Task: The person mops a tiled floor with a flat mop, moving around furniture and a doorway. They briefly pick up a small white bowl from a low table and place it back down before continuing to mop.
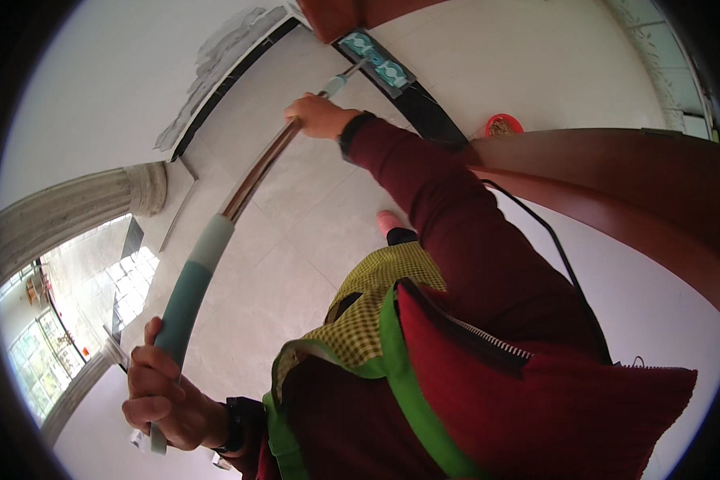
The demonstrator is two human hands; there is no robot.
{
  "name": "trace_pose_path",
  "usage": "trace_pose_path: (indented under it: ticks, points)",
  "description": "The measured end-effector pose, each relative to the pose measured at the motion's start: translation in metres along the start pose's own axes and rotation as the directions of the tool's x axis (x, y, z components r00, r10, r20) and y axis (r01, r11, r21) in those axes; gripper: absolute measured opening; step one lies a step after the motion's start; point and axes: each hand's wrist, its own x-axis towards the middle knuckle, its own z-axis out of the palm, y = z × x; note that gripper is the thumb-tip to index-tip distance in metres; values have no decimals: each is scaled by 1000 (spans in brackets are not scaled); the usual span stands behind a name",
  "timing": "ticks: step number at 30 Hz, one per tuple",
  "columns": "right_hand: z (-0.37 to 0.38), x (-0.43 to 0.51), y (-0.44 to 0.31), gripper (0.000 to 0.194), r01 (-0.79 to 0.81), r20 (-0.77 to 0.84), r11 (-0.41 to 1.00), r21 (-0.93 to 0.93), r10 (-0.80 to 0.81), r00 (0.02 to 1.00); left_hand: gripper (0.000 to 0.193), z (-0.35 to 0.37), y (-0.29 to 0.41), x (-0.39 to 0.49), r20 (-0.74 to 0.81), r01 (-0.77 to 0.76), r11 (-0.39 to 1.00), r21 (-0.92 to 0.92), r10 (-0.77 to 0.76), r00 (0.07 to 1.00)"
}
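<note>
A flat mop stretches across the view, its long handle part copper-coloured metal and part teal and pale-green grip. Near the top end of that handle, my left hand is wrapped around the grip, with a dark band at the wrist. Farther down the shaft, just above a pale-green collar, my right hand grips the metal. The teal and grey mop head lies over the black threshold strip of a doorway.
A brown wooden door stands to the right. Beyond the threshold, a red container with brownish contents is on the floor. A column rises at left. My pink shoe shows on the pale tiles, near my checked apron.
</note>
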Motion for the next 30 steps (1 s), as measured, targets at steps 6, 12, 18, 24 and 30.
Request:
trace_pose_path:
  ticks: [6,12,18,24,30]
  points:
    - [10,-3,-1,11,-176,-106,982,72,183,977,11,5,-6,-8,-56,35,996,81,-30,998]
    - [14,-38,-27,10,-279,-153,953,120,296,943,5,-7,9,-23,-62,37,999,-33,-39,997]
    - [15,-59,-61,10,-320,-139,930,181,346,928,10,-26,17,-30,-323,23,1000,16,-16,946]
    - [11,-102,-105,13,-328,-118,917,228,361,925,32,-74,27,-25,80,-42,941,-335,72,994]
    - [-7,-145,-133,19,-363,-27,902,234,379,925,33,-87,41,-23,105,-63,921,-383,111,988]
